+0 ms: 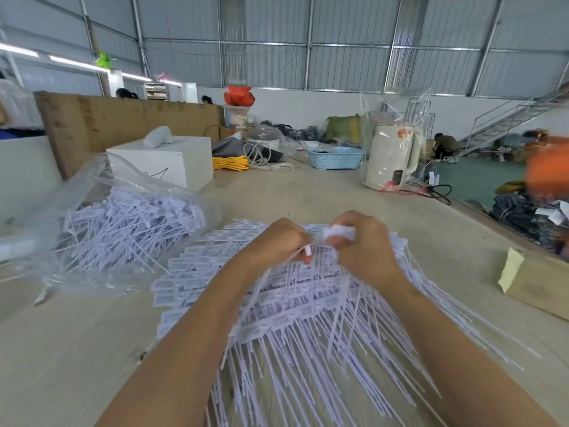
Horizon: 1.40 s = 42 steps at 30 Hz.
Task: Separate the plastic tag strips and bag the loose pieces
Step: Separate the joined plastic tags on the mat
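Far left of the grip, a clear bag [101,223] lies on the table [77,349], its mouth toward the hands, holding a heap of loose tags [123,229]. Beyond it stands a white box [166,161], with a yellow cord [230,163] coiled just to the box's right.

The left hand [277,241] has its fingers curled around a white tag piece [307,253], whose thin tail runs down and left from the fist. Touching it on the right, the right hand [363,241] pinches a blurred white tag strip [338,233] between thumb and curled fingers. Both hands meet just above the pile, knuckles close together.

Under and all around the grip spreads the pile of joined strips [308,318], label heads in rows on the left side, long tails fanning toward the near edge and to the right.

Beyond the grip, a blue basket [335,157] sits at the table's far end, and right of it a white kettle [391,155] wrapped in clear film. Far right of the hands, a cardboard box [535,282] rests at the table's edge.
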### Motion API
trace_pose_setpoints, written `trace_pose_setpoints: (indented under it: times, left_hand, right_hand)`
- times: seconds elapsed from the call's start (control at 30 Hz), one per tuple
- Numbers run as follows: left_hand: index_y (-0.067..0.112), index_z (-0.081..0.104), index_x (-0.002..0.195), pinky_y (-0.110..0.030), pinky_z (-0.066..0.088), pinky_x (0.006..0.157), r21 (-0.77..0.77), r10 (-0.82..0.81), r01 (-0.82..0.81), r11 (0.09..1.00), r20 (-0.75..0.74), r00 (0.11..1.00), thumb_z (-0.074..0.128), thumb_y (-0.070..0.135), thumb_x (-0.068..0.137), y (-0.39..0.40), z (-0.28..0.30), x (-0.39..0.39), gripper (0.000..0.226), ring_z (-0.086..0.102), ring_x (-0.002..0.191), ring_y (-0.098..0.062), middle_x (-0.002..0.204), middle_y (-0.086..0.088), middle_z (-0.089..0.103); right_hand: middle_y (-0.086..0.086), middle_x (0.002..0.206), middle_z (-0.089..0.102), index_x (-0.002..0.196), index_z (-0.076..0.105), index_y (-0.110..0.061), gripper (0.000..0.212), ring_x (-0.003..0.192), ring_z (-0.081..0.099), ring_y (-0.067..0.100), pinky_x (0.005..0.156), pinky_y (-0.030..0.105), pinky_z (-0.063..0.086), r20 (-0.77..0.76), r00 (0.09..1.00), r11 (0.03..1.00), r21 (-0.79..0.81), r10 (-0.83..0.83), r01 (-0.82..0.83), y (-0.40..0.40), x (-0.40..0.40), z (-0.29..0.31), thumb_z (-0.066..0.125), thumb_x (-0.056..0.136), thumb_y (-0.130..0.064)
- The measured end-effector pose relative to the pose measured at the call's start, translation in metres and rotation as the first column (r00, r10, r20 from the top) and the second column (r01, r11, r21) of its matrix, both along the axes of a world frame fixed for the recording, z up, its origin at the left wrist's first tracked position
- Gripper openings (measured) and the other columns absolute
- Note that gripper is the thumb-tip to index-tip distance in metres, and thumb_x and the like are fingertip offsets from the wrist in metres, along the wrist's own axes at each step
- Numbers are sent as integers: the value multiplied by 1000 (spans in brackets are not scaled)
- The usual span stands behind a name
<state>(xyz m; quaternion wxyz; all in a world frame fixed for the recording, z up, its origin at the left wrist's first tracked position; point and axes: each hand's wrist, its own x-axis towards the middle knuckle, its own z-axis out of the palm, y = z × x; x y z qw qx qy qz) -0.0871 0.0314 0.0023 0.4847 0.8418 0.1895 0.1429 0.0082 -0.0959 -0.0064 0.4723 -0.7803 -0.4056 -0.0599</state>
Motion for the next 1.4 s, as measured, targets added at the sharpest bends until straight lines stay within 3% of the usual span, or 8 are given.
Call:
trace_pose_setpoints:
  times: [0.17,0.33,0.47,0.6,0.77,0.93,1.1,1.4]
  left_hand:
    - [5,64,50,-28,40,61,23,113,-115,993,53,992,53,6,91,11,-6,1,42,45,52,-20,51,-6,56]
    - [-12,66,75,-17,44,51,289,75,-76,954,17,997,51,12,94,12,-21,5,34,55,44,-4,44,13,57]
    - [16,72,86,-29,47,81,524,102,-158,837,133,986,59,23,91,3,-18,5,15,59,82,-14,82,7,63]
    - [14,66,100,-30,53,81,28,-49,43,999,250,967,47,40,96,-38,-5,10,33,65,84,-13,90,-1,69]
    - [19,56,105,-24,57,63,-346,-320,344,873,127,939,53,22,96,-74,-13,13,10,65,60,-13,81,-3,64]
    - [13,50,85,-27,37,60,58,-184,182,982,46,982,46,20,99,-76,-15,20,16,43,57,-17,68,-4,45]
    - [11,46,72,-29,31,52,458,-95,125,880,-88,992,44,18,99,-55,10,10,27,43,60,-18,65,-2,42]
    - [19,56,126,-41,47,87,754,106,-137,642,91,990,45,16,97,-19,16,-47,31,57,104,-29,115,-11,64]
  right_hand:
    - [9,71,55,89,60,-4,2,57,50,14,55,24,46,-627,775,894,386,72,229,-64,62,18,61,87,-4]
    - [2,56,52,86,56,-7,4,43,46,8,44,21,36,-653,714,931,364,251,5,-58,57,15,55,90,-5]
    - [1,54,53,81,64,-3,5,44,48,9,43,18,38,-578,729,918,352,366,-182,-29,21,8,61,85,-2]
    - [1,53,59,79,61,-2,7,45,53,11,45,21,45,-526,758,892,421,385,-161,-20,13,5,62,86,-4]
    - [-2,55,60,86,62,-9,9,46,58,11,45,21,47,-551,802,843,525,229,119,-21,20,1,69,85,-15]
    - [2,68,60,97,66,-8,16,57,56,9,57,24,48,-416,905,897,428,89,108,-22,22,-3,67,86,-20]
    - [12,83,63,96,66,-11,9,72,61,21,70,40,55,-369,895,910,406,251,-88,-21,14,1,63,88,-12]
    - [0,76,71,90,70,-19,17,67,64,11,58,19,52,-347,796,855,354,495,-378,15,-10,14,62,87,-5]
